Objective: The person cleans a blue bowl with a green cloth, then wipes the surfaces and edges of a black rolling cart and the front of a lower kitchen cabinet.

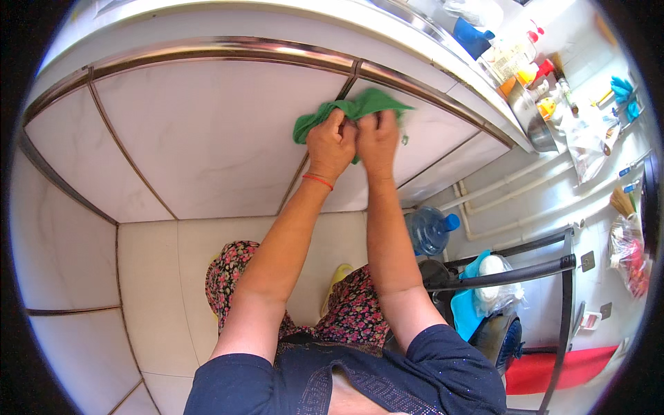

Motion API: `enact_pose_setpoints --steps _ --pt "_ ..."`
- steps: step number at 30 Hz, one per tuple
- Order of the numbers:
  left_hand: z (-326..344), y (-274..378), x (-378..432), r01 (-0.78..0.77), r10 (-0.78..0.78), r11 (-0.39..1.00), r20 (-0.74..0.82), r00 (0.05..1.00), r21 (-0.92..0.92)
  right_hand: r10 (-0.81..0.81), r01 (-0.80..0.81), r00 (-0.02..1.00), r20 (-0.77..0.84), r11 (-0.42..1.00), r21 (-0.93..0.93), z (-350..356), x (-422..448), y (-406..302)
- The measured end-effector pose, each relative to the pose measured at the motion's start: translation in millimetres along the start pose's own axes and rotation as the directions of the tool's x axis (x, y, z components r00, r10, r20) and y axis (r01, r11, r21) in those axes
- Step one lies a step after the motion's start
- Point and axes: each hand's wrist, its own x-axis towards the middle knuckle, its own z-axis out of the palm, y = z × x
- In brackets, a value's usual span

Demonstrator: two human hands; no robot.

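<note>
My left hand (pixel 332 142), with a thin red cord round its wrist, is closed on a green cloth (pixel 371 101). Right beside it, my right hand (pixel 377 140) grips the same cloth, a little blurred. The cloth is bunched at its left end and fans out above the right knuckles. Both hands are in front of white marbled cabinet doors (pixel 223 135), close to a dark vertical seam between two panels and below a shiny metal trim strip (pixel 249 49). The fingertips are hidden by the hands and cloth.
A blue water jug (pixel 428 231) stands on the floor at the right, near white wall pipes (pixel 498 187). A black-framed rack (pixel 508 275) holds bagged items. Bottles and a metal bowl (pixel 531 114) crowd the counter end. A countertop edge (pixel 332 15) runs above the doors.
</note>
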Motion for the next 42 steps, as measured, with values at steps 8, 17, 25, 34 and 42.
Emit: enact_pose_setpoints --steps 8,17,25,34,42 --pt "-6.7 -6.3 0.4 0.18 -0.166 0.981 0.167 0.972 -0.076 0.454 -0.486 0.873 0.179 0.843 0.23 -20.4 -29.2 8.1" --pt "-21.4 -14.0 9.8 0.445 -0.291 0.85 0.453 0.843 -0.281 0.498 -0.475 0.789 0.361 0.866 -0.157 -30.9 -31.3 4.5" --pt "-8.2 38.6 -6.9 -0.231 0.217 0.97 0.159 0.963 0.075 0.524 -0.607 0.631 0.573 -0.128 0.785 -44.8 -23.3 11.5" --pt "3.3 55.0 -24.7 0.26 -0.093 0.838 0.344 0.934 -0.479 0.496 -0.699 0.608 0.62 -0.036 0.714 -59.7 -23.4 6.7" --pt "-33.0 67.9 -8.4 0.44 -0.558 0.518 0.1 0.823 -0.733 0.301 -0.609 0.713 0.633 0.714 0.347 -93.3 -3.7 -68.3"
